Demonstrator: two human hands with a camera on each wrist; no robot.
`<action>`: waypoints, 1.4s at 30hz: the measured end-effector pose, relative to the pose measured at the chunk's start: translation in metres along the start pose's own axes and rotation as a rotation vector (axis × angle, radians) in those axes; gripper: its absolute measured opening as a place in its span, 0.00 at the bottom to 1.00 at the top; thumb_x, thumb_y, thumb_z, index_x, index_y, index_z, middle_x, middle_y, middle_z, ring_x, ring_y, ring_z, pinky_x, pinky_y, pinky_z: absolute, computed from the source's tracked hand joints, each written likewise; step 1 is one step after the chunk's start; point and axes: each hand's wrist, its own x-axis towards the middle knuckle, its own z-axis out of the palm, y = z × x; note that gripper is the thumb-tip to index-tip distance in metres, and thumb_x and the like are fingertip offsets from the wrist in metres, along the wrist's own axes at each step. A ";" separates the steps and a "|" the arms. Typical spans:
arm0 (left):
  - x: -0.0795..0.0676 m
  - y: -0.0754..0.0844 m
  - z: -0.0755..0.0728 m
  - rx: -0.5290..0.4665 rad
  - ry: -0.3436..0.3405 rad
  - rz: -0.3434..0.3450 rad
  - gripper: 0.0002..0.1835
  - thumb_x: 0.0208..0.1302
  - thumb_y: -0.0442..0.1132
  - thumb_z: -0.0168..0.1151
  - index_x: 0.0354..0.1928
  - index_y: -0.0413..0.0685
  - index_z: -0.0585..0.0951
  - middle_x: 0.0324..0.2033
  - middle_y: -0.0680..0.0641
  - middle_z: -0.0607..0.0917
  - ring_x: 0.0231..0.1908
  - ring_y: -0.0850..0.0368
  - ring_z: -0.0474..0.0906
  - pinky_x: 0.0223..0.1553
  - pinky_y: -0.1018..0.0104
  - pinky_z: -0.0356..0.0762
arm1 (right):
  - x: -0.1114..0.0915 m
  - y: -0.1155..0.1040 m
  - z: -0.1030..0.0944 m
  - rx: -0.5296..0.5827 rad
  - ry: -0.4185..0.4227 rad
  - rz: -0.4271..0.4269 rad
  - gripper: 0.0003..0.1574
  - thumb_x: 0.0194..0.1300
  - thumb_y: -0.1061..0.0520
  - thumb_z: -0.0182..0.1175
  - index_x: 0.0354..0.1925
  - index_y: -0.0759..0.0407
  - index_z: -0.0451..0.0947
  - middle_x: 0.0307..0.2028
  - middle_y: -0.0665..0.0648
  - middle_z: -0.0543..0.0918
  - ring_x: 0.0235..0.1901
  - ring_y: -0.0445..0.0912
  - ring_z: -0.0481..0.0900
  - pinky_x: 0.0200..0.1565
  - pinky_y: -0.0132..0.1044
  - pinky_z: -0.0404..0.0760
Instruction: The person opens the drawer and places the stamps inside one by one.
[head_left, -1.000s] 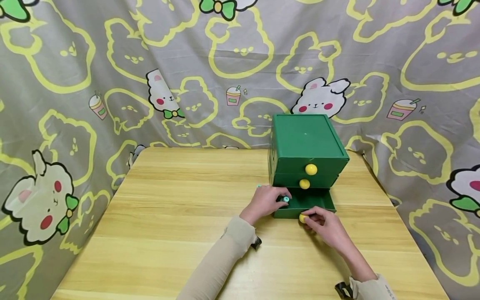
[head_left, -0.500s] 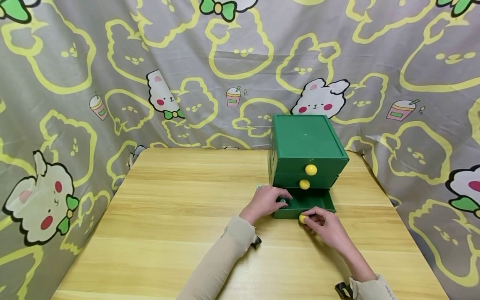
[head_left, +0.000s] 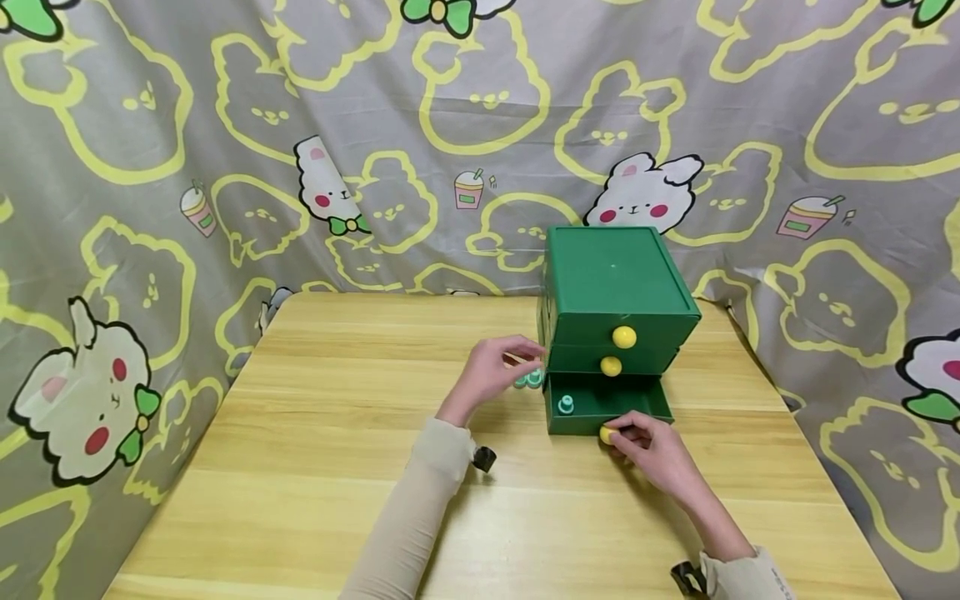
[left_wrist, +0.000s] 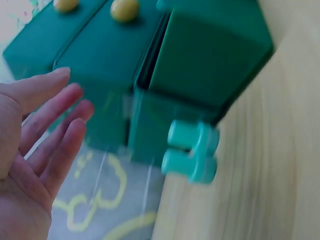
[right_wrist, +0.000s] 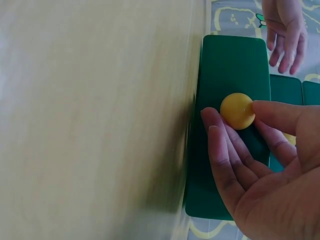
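Note:
A green cabinet (head_left: pixel 618 271) stands at the back right with its bottom drawer (head_left: pixel 618 402) pulled out. My right hand (head_left: pixel 656 454) pinches that drawer's round yellow knob (right_wrist: pixel 237 111) between thumb and fingers. Inside the drawer, toward its left end, stands one small teal piece (head_left: pixel 566 406) shaped like a stepped peg. Two similar teal pieces (left_wrist: pixel 191 151) stand side by side on the table, just left of the cabinet. Over and beside them hovers my left hand (head_left: pixel 491 371), its fingers loosely extended and holding nothing.
Two upper drawers of the cabinet are closed, each with a yellow knob (head_left: pixel 624 337) on its front. A patterned curtain (head_left: pixel 375 108) hangs behind the wooden table (head_left: pixel 315 433) and along its sides.
My left hand has let go of a teal piece in the drawer and moved out to the left, toward the two other pieces. The right hand stays on the knob.

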 end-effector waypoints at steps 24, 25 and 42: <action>-0.002 -0.063 0.008 0.130 -0.064 -0.189 0.19 0.68 0.42 0.71 0.58 0.47 0.85 0.56 0.48 0.87 0.56 0.49 0.83 0.63 0.53 0.78 | 0.000 -0.001 0.000 0.008 0.004 0.008 0.08 0.73 0.60 0.65 0.48 0.59 0.86 0.38 0.60 0.88 0.33 0.48 0.87 0.33 0.36 0.86; -0.002 -0.062 0.009 0.146 -0.061 -0.186 0.17 0.67 0.42 0.72 0.56 0.48 0.86 0.54 0.48 0.88 0.55 0.50 0.83 0.61 0.54 0.79 | 0.000 -0.001 0.000 0.006 0.004 0.006 0.08 0.73 0.60 0.64 0.48 0.59 0.85 0.38 0.60 0.88 0.33 0.48 0.87 0.33 0.36 0.86; -0.002 -0.056 0.013 0.211 -0.051 -0.200 0.10 0.69 0.43 0.70 0.49 0.53 0.88 0.45 0.52 0.90 0.46 0.56 0.85 0.53 0.57 0.82 | 0.000 0.001 0.001 -0.002 0.012 0.008 0.07 0.72 0.61 0.65 0.48 0.58 0.86 0.38 0.60 0.88 0.33 0.49 0.87 0.33 0.36 0.86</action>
